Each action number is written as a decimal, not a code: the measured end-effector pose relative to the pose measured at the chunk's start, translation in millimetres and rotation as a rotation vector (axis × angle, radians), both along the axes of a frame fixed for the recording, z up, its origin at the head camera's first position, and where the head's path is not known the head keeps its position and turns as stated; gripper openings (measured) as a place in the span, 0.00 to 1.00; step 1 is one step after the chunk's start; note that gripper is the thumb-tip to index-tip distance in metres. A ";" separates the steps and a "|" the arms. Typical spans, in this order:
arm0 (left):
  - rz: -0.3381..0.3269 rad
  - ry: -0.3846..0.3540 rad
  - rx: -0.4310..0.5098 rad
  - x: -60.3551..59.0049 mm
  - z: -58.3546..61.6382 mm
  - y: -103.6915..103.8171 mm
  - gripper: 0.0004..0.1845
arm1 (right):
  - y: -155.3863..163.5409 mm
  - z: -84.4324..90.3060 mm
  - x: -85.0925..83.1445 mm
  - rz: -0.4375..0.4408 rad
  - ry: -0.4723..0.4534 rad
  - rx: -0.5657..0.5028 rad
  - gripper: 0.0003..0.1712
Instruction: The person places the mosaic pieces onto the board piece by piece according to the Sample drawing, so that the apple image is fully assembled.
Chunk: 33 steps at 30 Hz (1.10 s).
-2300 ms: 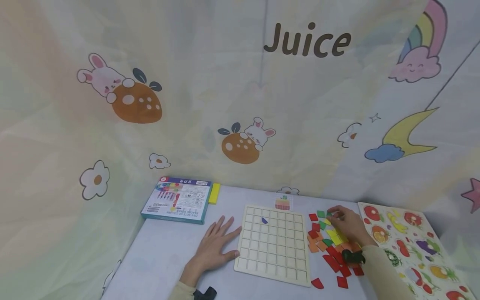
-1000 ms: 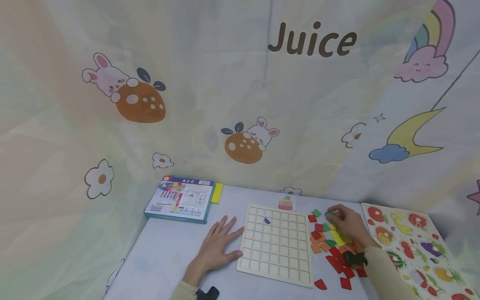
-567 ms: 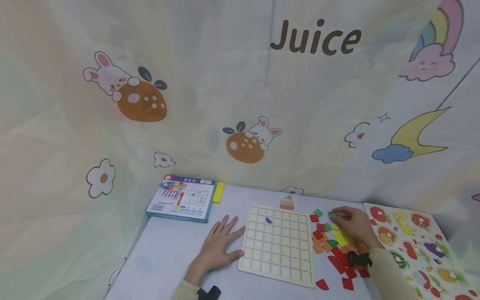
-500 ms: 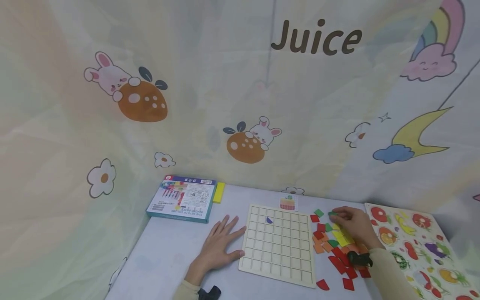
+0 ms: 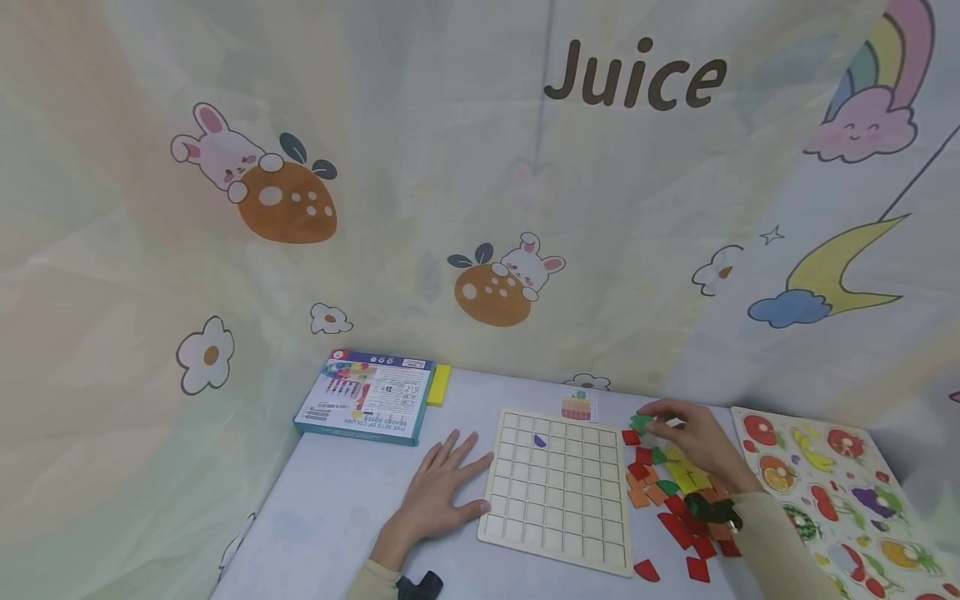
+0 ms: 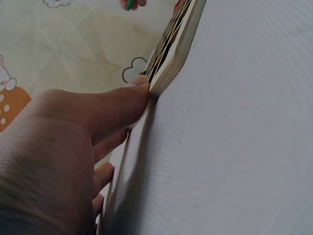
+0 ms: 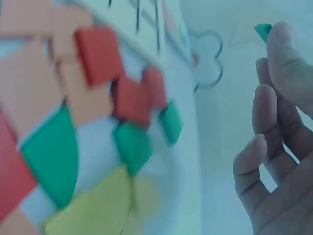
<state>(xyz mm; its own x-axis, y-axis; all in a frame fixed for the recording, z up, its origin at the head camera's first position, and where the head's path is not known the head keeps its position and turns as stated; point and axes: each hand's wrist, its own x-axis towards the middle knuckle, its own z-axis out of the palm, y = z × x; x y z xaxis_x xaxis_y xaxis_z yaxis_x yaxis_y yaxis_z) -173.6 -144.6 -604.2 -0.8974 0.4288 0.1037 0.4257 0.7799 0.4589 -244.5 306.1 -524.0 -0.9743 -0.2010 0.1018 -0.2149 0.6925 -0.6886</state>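
Observation:
A pale wooden grid board [image 5: 555,492] lies on the table, with a small purple half-round piece [image 5: 540,441] in one upper cell. My left hand [image 5: 441,492] lies flat with fingers spread, its thumb and index finger at the board's left edge. In the left wrist view the thumb [image 6: 117,107] touches that edge. Above the loose pieces, my right hand [image 5: 697,437] pinches a small green tile [image 7: 263,32] between thumb and index finger. Its full shape is partly covered. Under the hand lie red pieces [image 5: 678,529], orange squares [image 5: 639,497] and yellow pieces [image 5: 686,477].
A picture card [image 5: 576,406] sits behind the board. At the back left is a flat box [image 5: 366,398] beside a yellow strip [image 5: 438,386]. A fruit picture board [image 5: 817,475] stretches along the right side. One red quarter-round piece [image 5: 647,571] lies near the board's lower right corner.
My right hand has lifted the green tile from the pile's far side and shifted slightly left. My left hand stays at the board's edge. The head view has turned a little.

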 end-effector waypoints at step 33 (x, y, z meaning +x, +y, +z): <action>0.002 -0.028 0.002 0.5 3.4 0.4 0.40 | -100.8 -37.0 -52.5 0.329 0.028 0.007 0.09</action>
<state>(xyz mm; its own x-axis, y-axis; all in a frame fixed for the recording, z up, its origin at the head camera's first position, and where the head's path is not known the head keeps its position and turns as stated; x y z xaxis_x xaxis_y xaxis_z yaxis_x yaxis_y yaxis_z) -173.1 -144.2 -600.8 -0.9007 0.4270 0.0799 0.4114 0.7795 0.4723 -297.0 205.3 -561.0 -0.8540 -0.5051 0.1252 -0.4465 0.5878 -0.6746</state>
